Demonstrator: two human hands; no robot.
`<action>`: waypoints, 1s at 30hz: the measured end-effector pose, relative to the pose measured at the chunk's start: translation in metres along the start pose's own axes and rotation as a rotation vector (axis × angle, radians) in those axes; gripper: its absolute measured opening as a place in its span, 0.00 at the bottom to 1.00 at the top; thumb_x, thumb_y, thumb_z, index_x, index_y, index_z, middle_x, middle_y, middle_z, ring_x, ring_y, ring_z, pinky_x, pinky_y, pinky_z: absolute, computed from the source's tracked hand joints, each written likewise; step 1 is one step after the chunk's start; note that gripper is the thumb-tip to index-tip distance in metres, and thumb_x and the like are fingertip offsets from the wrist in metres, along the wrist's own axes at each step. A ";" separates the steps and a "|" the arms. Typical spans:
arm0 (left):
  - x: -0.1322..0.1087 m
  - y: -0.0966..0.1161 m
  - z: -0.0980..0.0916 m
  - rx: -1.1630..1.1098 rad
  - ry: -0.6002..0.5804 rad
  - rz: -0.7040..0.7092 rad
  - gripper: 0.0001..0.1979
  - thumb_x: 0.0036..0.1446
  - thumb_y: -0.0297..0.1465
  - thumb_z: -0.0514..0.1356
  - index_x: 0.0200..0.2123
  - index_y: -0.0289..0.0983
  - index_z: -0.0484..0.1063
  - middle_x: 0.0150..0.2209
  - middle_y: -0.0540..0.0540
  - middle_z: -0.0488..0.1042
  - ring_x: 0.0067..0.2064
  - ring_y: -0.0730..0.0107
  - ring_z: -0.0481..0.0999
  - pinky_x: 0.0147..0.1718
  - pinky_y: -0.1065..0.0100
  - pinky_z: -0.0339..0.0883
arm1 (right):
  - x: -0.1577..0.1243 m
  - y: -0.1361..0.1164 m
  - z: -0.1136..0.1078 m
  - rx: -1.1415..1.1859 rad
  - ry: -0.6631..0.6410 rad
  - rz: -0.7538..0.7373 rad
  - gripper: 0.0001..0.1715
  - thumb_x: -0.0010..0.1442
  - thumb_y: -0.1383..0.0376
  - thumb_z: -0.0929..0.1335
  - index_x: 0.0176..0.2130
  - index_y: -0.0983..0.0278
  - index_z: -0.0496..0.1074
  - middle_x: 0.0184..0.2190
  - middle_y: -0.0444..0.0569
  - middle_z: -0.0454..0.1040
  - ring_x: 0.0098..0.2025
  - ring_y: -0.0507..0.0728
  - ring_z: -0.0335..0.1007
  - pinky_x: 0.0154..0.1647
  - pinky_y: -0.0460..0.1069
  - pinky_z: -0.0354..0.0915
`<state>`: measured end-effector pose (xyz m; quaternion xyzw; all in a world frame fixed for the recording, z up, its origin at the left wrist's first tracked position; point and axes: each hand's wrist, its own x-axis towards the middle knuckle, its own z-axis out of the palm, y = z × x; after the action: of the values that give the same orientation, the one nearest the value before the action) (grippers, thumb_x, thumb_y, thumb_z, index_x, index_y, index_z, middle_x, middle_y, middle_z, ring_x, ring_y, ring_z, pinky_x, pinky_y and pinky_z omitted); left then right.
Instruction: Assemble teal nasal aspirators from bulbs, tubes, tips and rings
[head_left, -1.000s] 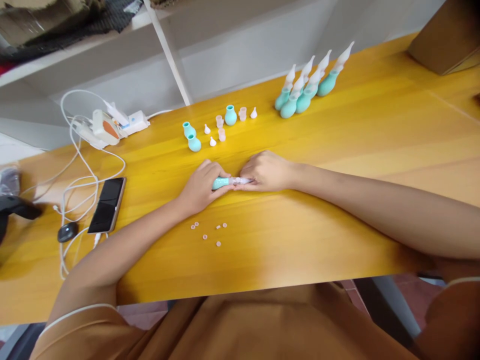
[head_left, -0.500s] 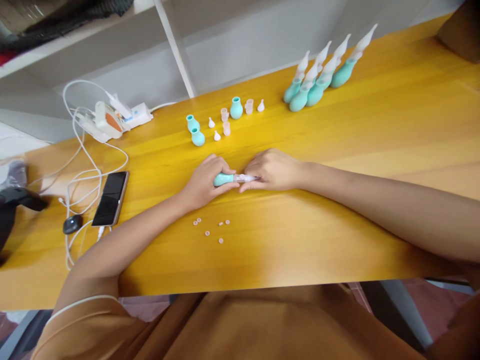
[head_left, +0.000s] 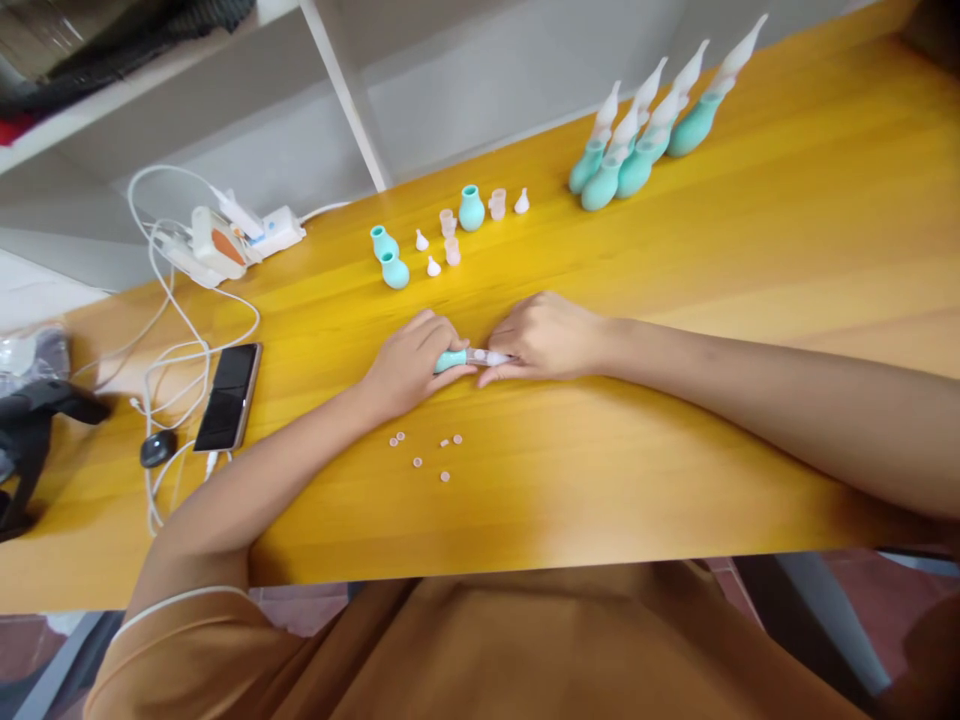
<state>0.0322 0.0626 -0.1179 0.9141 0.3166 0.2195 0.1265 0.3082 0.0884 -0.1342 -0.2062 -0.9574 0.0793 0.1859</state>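
Note:
A bulb nasal aspirator lies level between my two hands, just over the table. My left hand is wrapped round its teal bulb, most of which is hidden. At the other end, the fingers of my right hand pinch the white tip, and its point is covered. Between the hands shows the clear connector. Nearer to me lie several small pale rings. Beyond my hands are teal bulbs, one of them upright, clear connectors and small white tips.
Several assembled aspirators stand grouped at the back right. On the left are a phone, a small black case, tangled white cables and a power strip. A black stand is at the far left. Shelving rises behind.
The camera view has shifted slightly. My left hand covers a little more of the teal bulb. Both hands keep their hold, and the loose parts stay where they were.

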 end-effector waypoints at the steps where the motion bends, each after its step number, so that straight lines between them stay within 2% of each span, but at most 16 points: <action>1: 0.000 -0.001 0.000 0.000 -0.016 0.013 0.20 0.74 0.52 0.64 0.45 0.40 0.73 0.43 0.42 0.80 0.45 0.55 0.76 0.48 0.56 0.69 | 0.000 0.000 -0.001 0.009 -0.014 -0.015 0.49 0.77 0.31 0.55 0.32 0.64 0.79 0.30 0.53 0.82 0.29 0.55 0.69 0.33 0.52 0.45; 6: 0.004 -0.003 -0.002 -0.104 0.000 0.083 0.22 0.72 0.54 0.64 0.45 0.40 0.74 0.41 0.44 0.81 0.42 0.60 0.76 0.45 0.59 0.69 | 0.001 0.000 -0.006 0.056 -0.057 -0.062 0.50 0.79 0.32 0.53 0.35 0.65 0.80 0.31 0.53 0.82 0.31 0.55 0.70 0.34 0.51 0.48; 10: 0.004 0.002 -0.005 -0.225 0.035 0.024 0.22 0.70 0.54 0.67 0.44 0.40 0.76 0.40 0.45 0.81 0.41 0.62 0.77 0.42 0.62 0.69 | 0.002 0.000 -0.007 0.160 -0.049 -0.050 0.50 0.79 0.32 0.52 0.38 0.64 0.80 0.34 0.51 0.83 0.32 0.55 0.72 0.34 0.51 0.49; 13: 0.004 0.007 -0.005 -0.313 0.057 -0.073 0.23 0.67 0.55 0.70 0.42 0.39 0.77 0.40 0.45 0.82 0.41 0.64 0.79 0.42 0.63 0.69 | 0.002 0.001 -0.008 0.239 -0.031 -0.005 0.49 0.78 0.31 0.54 0.37 0.64 0.80 0.33 0.51 0.83 0.32 0.55 0.72 0.34 0.50 0.51; 18: 0.006 0.015 0.000 -0.468 0.076 -0.352 0.24 0.59 0.52 0.75 0.40 0.38 0.78 0.39 0.47 0.84 0.37 0.67 0.78 0.37 0.66 0.69 | 0.003 0.003 -0.007 0.364 0.000 0.077 0.49 0.79 0.32 0.55 0.36 0.66 0.79 0.32 0.50 0.80 0.30 0.53 0.70 0.35 0.49 0.55; 21: 0.009 0.019 0.002 -0.485 0.130 -0.439 0.23 0.58 0.52 0.75 0.39 0.38 0.79 0.39 0.48 0.85 0.37 0.67 0.78 0.38 0.66 0.71 | 0.005 0.004 -0.007 0.407 0.029 0.115 0.48 0.79 0.32 0.55 0.37 0.66 0.79 0.32 0.50 0.80 0.31 0.53 0.70 0.36 0.49 0.56; 26: 0.011 0.021 0.005 -0.475 0.232 -0.452 0.25 0.59 0.55 0.74 0.39 0.39 0.78 0.41 0.46 0.86 0.41 0.65 0.82 0.43 0.64 0.76 | 0.008 0.000 -0.006 0.372 0.023 0.176 0.53 0.77 0.29 0.50 0.40 0.66 0.80 0.34 0.53 0.81 0.31 0.54 0.69 0.36 0.50 0.55; 30: 0.009 0.019 0.006 -0.441 0.268 -0.395 0.26 0.61 0.56 0.73 0.39 0.39 0.75 0.42 0.45 0.86 0.42 0.65 0.83 0.44 0.63 0.76 | 0.009 -0.005 -0.005 0.279 -0.024 0.184 0.55 0.76 0.28 0.49 0.37 0.65 0.78 0.34 0.54 0.81 0.31 0.55 0.69 0.36 0.50 0.53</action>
<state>0.0508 0.0534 -0.1133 0.7486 0.4465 0.3724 0.3186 0.3007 0.0881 -0.1258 -0.2644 -0.9163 0.2308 0.1931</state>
